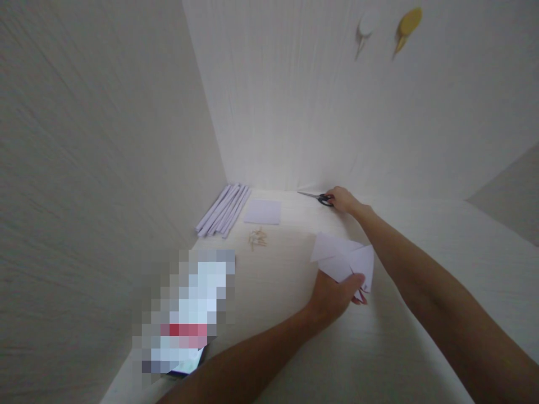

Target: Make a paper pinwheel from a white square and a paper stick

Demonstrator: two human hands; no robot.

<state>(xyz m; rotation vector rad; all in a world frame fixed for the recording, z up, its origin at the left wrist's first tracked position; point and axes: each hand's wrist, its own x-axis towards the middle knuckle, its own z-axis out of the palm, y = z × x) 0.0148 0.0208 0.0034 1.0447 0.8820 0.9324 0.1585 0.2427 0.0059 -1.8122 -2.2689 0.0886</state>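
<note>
My left hand (332,294) grips a folded white paper (343,258) by its lower edge, holding it just above the white table (421,235). My right hand (343,199) reaches to the far edge of the table near the wall and closes on the black handles of a pair of scissors (315,196), whose blades point left. The scissors lie flat on the tabletop.
A bundle of rolled pale lilac paper sticks (223,210) lies in the left corner beside a flat lilac sheet (263,211). Several small wooden sticks (256,238) lie nearby. A blurred phone (185,314) sits at the near left. Two hooks (406,25) hang on the wall.
</note>
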